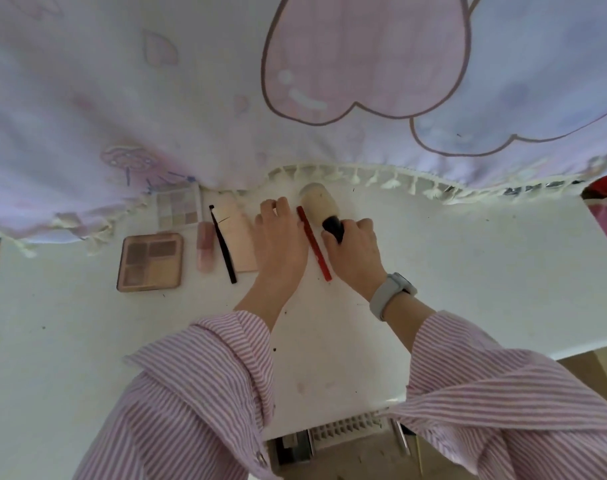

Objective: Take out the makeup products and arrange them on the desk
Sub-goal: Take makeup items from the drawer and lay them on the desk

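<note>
Right hand grip clamped on black handle of fluffy cream-bristled powder brush lying on white counter, left hand flat, fingers relaxed, beside thin red pencil.

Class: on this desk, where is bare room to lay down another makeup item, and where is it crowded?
Bare desk lies right of the right hand, out to the desk's right edge, and in front of the brown palette toward the sleeves. It is crowded from that palette across to the red pencil and powder brush, under the fringed cloth.
</note>
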`<state>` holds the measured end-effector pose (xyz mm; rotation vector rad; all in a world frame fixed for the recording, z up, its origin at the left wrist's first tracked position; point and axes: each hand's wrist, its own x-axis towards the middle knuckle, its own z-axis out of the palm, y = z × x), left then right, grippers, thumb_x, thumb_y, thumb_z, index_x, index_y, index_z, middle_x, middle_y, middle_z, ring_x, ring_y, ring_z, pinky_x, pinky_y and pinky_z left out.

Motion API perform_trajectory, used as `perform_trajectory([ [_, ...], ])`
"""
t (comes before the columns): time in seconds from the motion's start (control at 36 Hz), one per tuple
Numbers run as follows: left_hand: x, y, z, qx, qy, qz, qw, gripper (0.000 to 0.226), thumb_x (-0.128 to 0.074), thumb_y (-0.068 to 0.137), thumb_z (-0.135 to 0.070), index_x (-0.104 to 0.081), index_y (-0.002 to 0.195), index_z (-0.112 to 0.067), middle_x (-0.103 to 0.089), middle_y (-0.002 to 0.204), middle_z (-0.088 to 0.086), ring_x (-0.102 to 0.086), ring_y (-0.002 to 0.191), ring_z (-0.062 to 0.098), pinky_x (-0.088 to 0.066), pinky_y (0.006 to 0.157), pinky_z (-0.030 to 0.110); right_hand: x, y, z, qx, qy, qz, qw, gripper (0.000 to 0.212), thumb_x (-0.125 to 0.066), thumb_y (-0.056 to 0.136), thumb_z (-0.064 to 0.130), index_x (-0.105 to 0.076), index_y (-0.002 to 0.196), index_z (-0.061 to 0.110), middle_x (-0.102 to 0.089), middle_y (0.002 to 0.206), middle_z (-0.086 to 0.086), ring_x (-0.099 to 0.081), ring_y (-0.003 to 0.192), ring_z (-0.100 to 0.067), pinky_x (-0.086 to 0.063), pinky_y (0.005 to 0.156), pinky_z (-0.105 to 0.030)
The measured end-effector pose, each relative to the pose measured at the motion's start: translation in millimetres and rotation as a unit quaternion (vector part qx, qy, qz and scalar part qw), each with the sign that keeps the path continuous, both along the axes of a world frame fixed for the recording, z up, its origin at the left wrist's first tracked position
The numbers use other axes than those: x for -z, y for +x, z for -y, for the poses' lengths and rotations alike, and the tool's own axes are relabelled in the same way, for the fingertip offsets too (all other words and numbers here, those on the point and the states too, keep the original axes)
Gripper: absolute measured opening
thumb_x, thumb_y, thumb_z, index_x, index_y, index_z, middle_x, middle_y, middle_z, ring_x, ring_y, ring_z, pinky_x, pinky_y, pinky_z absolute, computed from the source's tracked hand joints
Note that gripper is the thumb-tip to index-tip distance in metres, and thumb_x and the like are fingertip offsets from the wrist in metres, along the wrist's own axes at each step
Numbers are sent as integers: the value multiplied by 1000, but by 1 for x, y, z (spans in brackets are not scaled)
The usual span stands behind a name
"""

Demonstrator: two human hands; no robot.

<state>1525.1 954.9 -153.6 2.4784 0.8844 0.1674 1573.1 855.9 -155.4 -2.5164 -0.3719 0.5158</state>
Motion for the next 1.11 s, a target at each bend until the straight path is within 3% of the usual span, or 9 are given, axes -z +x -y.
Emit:
perform_trajectory([
  [0.17,6,-13,13,13,4,26,1000,46,-43,96,-19,-34,139,-6,-29,146,13,-33,129,29,-32,104,34,4,-3,10,-13,30,13,999,45,-51,92,32,-42,129,7,-45,120,-13,-47,108,-28,-41,90,-34],
  [0.39,4,-77,59,32,8,127,991,40,-48,88,-11,-51,127,-6,-49,133,14,-46,121,31,-38,97,39,-1,-25,48,-35,102,12,994,49,-46,95,21,-31,139,8,-44,124,-10,-48,111,-23,-40,96,-32],
  [0.5,7,-121,96,92,29,141,985,38,-39,87,-17,-50,123,-13,-56,124,9,-48,114,24,-39,96,37,0,-57,92,-93,178,53,978,42,-48,93,10,-38,134,8,-50,112,-6,-53,95,-17,-47,83,-29],
  [0.61,14,-175,141,150,13,158,976,29,-43,90,-19,-48,118,-16,-54,121,3,-46,110,16,-35,98,26,-1,-96,149,-117,225,41,967,33,-44,90,9,-47,123,11,-54,99,3,-54,85,-5,-44,75,-11],
  [0.72,34,-227,180,169,-6,102,980,28,-45,86,-21,-49,113,-17,-58,113,2,-47,106,13,-44,94,29,16,-143,208,-118,150,-42,981,26,-40,90,19,-52,113,16,-54,91,16,-56,74,-2,-43,66,-12],
  [0.78,50,-244,192,124,-26,29,992,30,-51,83,-18,-53,112,-17,-60,113,5,-50,107,18,-48,90,37,32,-160,232,-147,67,-89,983,24,-43,94,18,-52,115,15,-58,93,9,-54,74,-1,-38,64,-13],
  [0.83,65,-253,200,63,-48,-72,994,38,-61,79,-12,-55,116,-12,-55,121,11,-52,112,30,-46,91,46,52,-168,246,-162,-23,-124,979,27,-45,94,12,-50,120,6,-60,104,-7,-59,83,-18,-40,67,-22],
  [0.94,88,-254,205,-25,-75,-216,973,67,-56,80,-16,-31,141,-7,-25,147,21,-22,135,41,-29,106,50,95,-164,253,-98,-136,-164,972,34,-47,93,17,-44,120,-4,-51,117,-26,-53,99,-37,-38,75,-34],
  [1.11,116,-241,200,-108,-114,-242,958,68,-46,92,-29,-10,147,-12,-7,154,17,-16,136,38,-30,103,51,126,-163,233,-45,-224,-122,966,74,-51,90,42,-19,140,-2,-36,132,-22,-39,121,-36,-33,97,-38],
])
